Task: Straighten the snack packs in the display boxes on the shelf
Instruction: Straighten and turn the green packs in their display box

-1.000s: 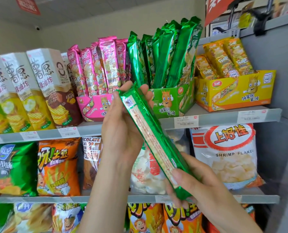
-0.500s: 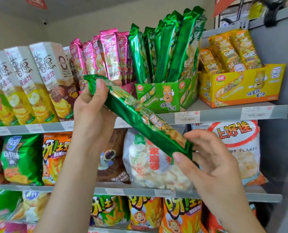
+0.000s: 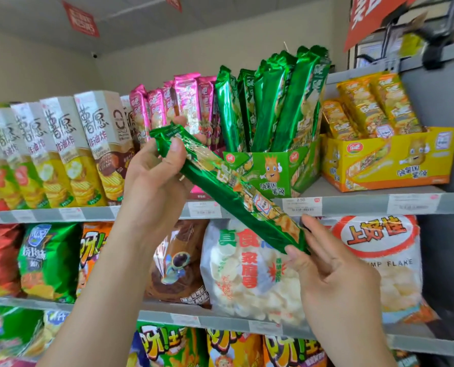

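Head view: grips slanted green pack (image 3: 228, 192) at upper end with left hand (image 3: 154, 176), pinches lower end with fingers (image 3: 297, 256) of right hand (image 3: 334, 276).

Deep glossy green on the foil pack (image 3: 228, 192), with golden crisps printed down its face and a small red-and-white badge. Same metallic green on the packs (image 3: 273, 102) standing behind. Brighter green on their display box (image 3: 271, 170), plus an orange-yellow cartoon potato. Shiny pink on the pink packs (image 3: 186, 102), flecked with pale print. Sunny yellow on the yellow box (image 3: 390, 160), orange along its base. Yellow and orange on the yellow packs (image 3: 374, 107) inside. Beige on the cartons (image 3: 96, 133), with dark brush lettering and yellow ridged crisps. White on the shrimp bag (image 3: 379, 234), with a red oval band and yellow characters. Plain grey on the shelf edge (image 3: 353, 205).
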`<action>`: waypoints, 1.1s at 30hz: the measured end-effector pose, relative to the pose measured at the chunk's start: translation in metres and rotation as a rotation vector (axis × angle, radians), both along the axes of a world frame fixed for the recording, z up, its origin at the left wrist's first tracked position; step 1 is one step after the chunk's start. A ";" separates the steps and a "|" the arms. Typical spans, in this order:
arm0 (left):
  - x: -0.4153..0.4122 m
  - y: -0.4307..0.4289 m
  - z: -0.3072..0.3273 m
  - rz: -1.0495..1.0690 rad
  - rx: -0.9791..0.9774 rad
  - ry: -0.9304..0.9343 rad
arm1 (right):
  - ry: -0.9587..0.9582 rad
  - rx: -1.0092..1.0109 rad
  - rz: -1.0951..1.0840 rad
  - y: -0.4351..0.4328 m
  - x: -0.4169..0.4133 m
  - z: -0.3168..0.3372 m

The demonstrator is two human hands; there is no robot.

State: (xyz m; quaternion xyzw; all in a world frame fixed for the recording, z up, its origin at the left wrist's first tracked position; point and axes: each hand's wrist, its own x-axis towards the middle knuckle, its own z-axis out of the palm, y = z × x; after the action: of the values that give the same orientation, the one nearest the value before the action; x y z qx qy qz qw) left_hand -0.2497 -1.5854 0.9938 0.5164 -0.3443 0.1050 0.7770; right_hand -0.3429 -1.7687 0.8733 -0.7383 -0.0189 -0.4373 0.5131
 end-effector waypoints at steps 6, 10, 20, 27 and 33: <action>0.000 0.005 0.032 0.296 0.356 -0.279 | -0.151 -0.322 -0.387 0.009 0.014 0.015; 0.006 0.002 0.060 0.250 0.356 -0.454 | -0.032 -0.157 -0.146 0.019 0.024 0.025; 0.049 -0.015 0.135 0.222 0.289 -0.718 | 0.005 -0.621 -0.149 0.024 0.040 0.123; 0.083 -0.028 0.185 0.406 0.208 -0.867 | -0.257 -0.699 -0.438 0.010 0.043 0.220; 0.099 -0.050 0.201 0.419 0.442 -0.898 | 0.267 -0.939 -0.405 -0.013 0.070 0.288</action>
State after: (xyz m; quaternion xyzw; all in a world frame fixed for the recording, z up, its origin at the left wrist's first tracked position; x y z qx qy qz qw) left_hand -0.1508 -1.6352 1.1951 0.6294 -0.5461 0.3930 0.3888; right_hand -0.2727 -1.7812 1.1615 -0.9268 -0.0043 -0.3744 0.0303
